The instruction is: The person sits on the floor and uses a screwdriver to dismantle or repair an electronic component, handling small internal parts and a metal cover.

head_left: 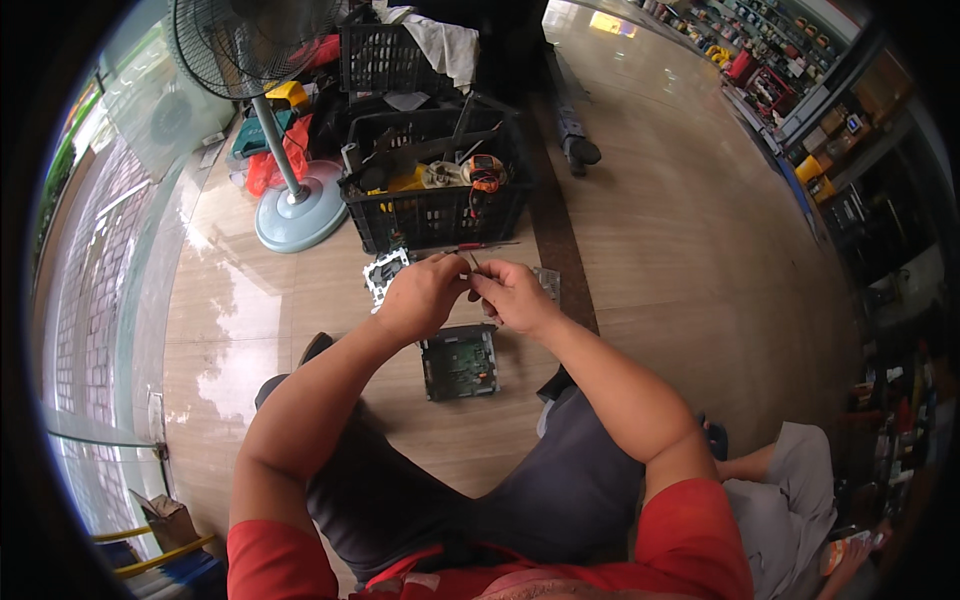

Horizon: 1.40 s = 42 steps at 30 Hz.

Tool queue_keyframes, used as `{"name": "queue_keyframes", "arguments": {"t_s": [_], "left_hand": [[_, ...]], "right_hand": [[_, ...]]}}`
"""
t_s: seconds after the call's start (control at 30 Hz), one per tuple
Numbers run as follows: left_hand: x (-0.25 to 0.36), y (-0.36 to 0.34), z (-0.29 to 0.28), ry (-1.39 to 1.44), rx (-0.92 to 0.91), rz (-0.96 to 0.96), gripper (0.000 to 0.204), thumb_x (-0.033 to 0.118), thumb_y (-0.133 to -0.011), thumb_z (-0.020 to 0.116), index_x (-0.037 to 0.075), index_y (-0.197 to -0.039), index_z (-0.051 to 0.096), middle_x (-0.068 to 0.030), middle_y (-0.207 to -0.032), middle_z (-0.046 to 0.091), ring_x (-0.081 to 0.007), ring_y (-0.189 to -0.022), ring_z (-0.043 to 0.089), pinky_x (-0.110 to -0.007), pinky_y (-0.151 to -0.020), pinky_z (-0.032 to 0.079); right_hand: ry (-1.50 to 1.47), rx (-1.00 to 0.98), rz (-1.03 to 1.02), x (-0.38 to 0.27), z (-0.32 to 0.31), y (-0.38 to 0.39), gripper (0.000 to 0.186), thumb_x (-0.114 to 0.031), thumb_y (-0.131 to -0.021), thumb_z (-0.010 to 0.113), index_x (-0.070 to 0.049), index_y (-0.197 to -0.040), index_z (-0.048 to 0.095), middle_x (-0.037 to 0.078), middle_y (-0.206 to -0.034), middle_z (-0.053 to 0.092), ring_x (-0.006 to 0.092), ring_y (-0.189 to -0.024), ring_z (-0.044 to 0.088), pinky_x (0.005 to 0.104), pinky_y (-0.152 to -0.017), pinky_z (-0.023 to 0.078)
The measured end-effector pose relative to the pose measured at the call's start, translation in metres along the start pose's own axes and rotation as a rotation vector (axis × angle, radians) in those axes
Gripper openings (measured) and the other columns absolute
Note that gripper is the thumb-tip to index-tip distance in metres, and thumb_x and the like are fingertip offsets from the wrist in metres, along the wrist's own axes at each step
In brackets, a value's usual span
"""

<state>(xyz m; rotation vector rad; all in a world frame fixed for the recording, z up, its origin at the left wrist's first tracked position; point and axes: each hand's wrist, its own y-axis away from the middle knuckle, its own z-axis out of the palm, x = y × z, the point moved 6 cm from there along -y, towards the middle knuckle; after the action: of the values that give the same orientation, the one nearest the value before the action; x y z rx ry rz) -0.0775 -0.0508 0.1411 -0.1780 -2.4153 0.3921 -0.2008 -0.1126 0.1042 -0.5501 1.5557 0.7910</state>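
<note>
Over the floor my left hand (422, 293) and my right hand (512, 294) meet, the fingers of both closed in a pinch. Between the fingertips shows a small slim piece (474, 263), too little of it visible to name. Below my hands, between my legs, lies an opened dark housing with a green circuit board (460, 364). A white and black frame-like part (384, 276) rests beside my left hand. Partly hidden behind my right hand is a greyish flat part (548, 284). Just beyond my fingers, a red-handled tool with a thin shaft (478, 246) lies on the floor.
A black plastic crate (400, 232) of tools stands ahead, with an orange multimeter (485, 174) on top. To its left is a standing fan's round base (300, 215). Another person's grey-clothed leg (785, 500) is at lower right. Stocked shelves (775, 75) line the far right.
</note>
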Motion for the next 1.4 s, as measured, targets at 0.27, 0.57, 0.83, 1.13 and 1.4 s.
{"name": "queue_keyframes", "arguments": {"t_s": [0.27,0.57,0.83,1.13,1.4], "left_hand": [[0.009,0.002,-0.007,0.033,0.021,0.047,0.013,0.016,-0.088,0.059,0.006,-0.096,0.061,-0.016,-0.092,0.064,-0.0364,-0.085,0.063,-0.043,-0.071,0.051],[0.006,0.003,-0.004,-0.004,0.057,0.1,0.016,0.008,-0.082,0.066,0.006,-0.098,0.061,-0.013,-0.086,0.065,-0.0343,-0.079,0.063,-0.041,-0.067,0.051],[0.007,0.001,-0.005,0.03,0.026,0.055,0.011,0.013,-0.087,0.061,0.007,-0.096,0.062,-0.0142,-0.091,0.065,-0.0358,-0.084,0.063,-0.042,-0.069,0.051],[0.003,0.001,-0.001,0.037,0.045,0.133,0.025,0.015,-0.082,0.066,0.006,-0.105,0.062,-0.014,-0.093,0.066,-0.0333,-0.084,0.064,-0.04,-0.071,0.052],[-0.004,0.003,0.004,0.017,-0.029,0.117,0.028,0.013,-0.083,0.065,0.007,-0.11,0.06,-0.0139,-0.093,0.066,-0.0337,-0.082,0.065,-0.041,-0.068,0.052]], "right_hand": [[0.006,-0.003,-0.026,0.002,0.003,-0.001,0.016,-0.017,-0.098,0.054,-0.003,-0.098,0.06,0.001,-0.079,0.061,0.0037,-0.055,0.048,0.02,-0.045,0.038],[0.005,0.017,-0.062,0.005,0.0,-0.002,0.012,-0.013,-0.093,0.059,-0.001,-0.094,0.061,0.001,-0.074,0.061,0.0049,-0.057,0.051,0.022,-0.049,0.041],[-0.012,0.025,-0.01,0.005,-0.001,-0.003,0.011,-0.012,-0.092,0.058,-0.001,-0.093,0.06,0.001,-0.074,0.06,0.0055,-0.056,0.05,0.0222,-0.048,0.04],[-0.12,0.022,0.019,0.005,-0.002,-0.002,0.013,-0.016,-0.094,0.058,-0.004,-0.093,0.06,0.0,-0.074,0.06,0.0048,-0.055,0.05,0.0203,-0.045,0.038],[-0.091,0.053,0.014,-0.003,-0.01,-0.005,0.015,-0.018,-0.096,0.056,-0.003,-0.095,0.058,0.002,-0.077,0.06,0.0051,-0.057,0.049,0.0202,-0.046,0.038]]}}
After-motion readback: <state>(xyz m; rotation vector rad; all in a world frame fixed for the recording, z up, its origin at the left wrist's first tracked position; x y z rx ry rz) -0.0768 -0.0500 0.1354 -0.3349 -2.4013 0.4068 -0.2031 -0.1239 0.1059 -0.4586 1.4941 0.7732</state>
